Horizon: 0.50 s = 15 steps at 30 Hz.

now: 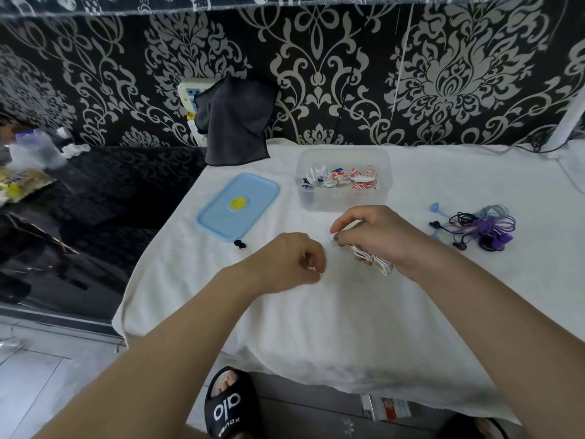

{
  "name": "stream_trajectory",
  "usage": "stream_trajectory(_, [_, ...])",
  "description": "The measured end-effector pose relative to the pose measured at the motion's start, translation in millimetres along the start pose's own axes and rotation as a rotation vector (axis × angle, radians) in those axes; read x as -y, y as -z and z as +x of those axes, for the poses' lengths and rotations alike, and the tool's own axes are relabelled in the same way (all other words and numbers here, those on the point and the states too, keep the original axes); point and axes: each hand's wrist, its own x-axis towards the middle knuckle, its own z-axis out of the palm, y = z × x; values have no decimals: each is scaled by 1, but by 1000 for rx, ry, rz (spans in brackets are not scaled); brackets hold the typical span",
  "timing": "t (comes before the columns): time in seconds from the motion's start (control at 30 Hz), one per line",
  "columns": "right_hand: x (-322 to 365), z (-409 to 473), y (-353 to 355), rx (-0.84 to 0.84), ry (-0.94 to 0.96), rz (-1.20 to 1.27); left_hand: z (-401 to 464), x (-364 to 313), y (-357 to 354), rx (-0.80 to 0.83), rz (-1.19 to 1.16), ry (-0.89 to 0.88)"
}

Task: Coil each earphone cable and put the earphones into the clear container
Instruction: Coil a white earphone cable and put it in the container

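- At the bottom edge, a foot in a black slipper [228, 403] stands on the floor, below the hanging edge of the white cloth [316, 327] that covers the table.
- The left hand [286, 264] hovers above the cloth with its fingers curled inward. Something small and pale shows at its fingertips, but it cannot be told if the hand pinches anything.
- The right hand [373, 236] is just beside it, to the right. Its fingers are curled round a white earphone cable [375, 259] that is gathered into a bundle, and the end of the bundle comes out under the wrist.
- Two small black ear tips [239, 244] lie on the cloth, next to the near edge of the light blue lid [237, 206].
- To the right, well apart from the hands, a tangle of purple, black and blue earphones [478, 228] lies on the cloth.
- Behind the hands stands the clear container [343, 179], without lid. Inside are coiled earphones [342, 179] in white, red and blue.
- A dark cloth [235, 122] hangs at the patterned wall, behind the lid.
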Motion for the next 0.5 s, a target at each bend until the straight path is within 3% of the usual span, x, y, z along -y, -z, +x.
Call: stream_trajectory(0.5, [14, -5, 0, -16, 153, 174, -4, -11, 29, -256, -448, 28])
